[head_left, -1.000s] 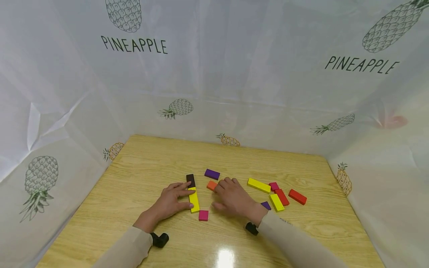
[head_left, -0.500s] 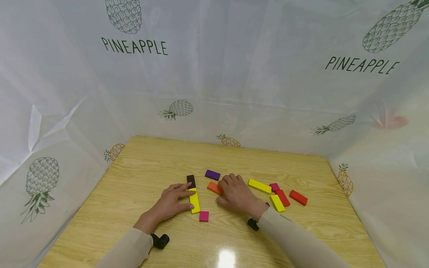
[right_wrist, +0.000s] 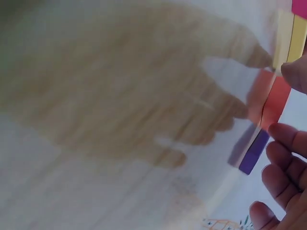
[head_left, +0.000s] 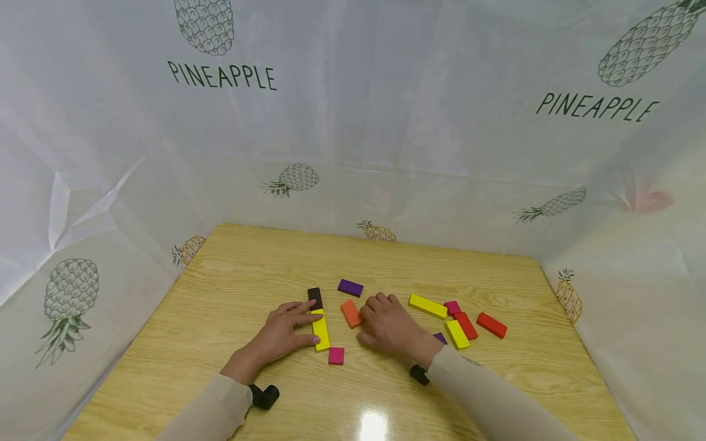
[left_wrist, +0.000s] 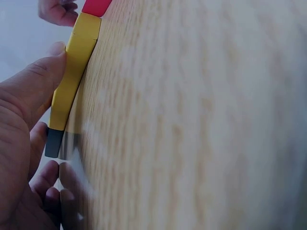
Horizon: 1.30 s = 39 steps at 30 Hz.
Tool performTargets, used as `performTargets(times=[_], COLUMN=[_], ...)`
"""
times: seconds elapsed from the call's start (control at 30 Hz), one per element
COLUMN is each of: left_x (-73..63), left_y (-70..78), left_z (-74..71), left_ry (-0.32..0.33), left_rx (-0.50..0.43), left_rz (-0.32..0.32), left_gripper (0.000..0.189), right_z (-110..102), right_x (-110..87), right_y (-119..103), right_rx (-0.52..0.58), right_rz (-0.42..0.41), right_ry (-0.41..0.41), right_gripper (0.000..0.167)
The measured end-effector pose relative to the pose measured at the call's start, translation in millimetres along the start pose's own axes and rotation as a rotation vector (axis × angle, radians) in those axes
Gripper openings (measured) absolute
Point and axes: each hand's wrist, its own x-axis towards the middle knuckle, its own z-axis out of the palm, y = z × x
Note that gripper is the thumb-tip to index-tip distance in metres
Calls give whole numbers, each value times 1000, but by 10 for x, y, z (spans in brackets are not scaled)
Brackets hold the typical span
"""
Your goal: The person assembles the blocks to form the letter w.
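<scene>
A dark block point(head_left: 315, 297) and a long yellow block point(head_left: 322, 339) lie end to end, with a pink square block point(head_left: 336, 356) by the yellow one's near corner. My left hand point(head_left: 284, 331) rests over this row from the left. Its thumb point(left_wrist: 50, 55) touches the yellow block's side, and its fingers reach across toward the dark end. To the right, an orange block point(head_left: 350, 313) lies flat and slightly slanted. My right hand point(head_left: 388, 324) stands at its right side, bent index fingertip right at its edge, thumb apart from it.
A purple block point(head_left: 350, 288) lies behind the orange one. Further right are a yellow block point(head_left: 428, 306), a shorter yellow block point(head_left: 457, 335), a small pink block point(head_left: 452, 307), red blocks point(head_left: 491, 324) and a partly hidden purple block point(head_left: 440, 338). White pineapple-printed sheeting point(head_left: 353, 122) surrounds the wooden table point(head_left: 231, 263).
The orange block has come out from under the right fingers and turned, now pointing more toward the person. The right hand has shifted slightly; the left hand stays on its row.
</scene>
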Motion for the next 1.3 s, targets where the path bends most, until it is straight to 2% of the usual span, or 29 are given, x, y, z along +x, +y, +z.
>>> performTargets(times=[0.17,0.3,0.5,0.6,0.7,0.83,1.07,1.3], left_x=[9,8,-5,-8,-5,3,3,-2], left_y=[3,7,16,18,13,-4,-3,10], left_z=[5,16,30,35,40,48,37,6], left_ry=[-2,-3,-8,-10,-7,0,-3,4], left_rx=[3,-2,-12,-11,-6,5,18,30], left_rz=[-18,-21,-12,-7,-2,-4,-10,-8], left_gripper=[55,54,54,55,55,54,55,55], right_z=[-47,-51,-7,20,32,31,47,41], right_x=[68,157,229,237,235,222,177,121], right_y=[-17,34,108,124,128,120,103,86], right_rx=[6,-27,45,89,104,112,85,42], right_rz=[-47,-36,-1,14,21,31,73,48], right_ry=[16,8,-102,-145,-155,-139,-86,5], right_gripper=[33,43,64,65,62,57,59,56])
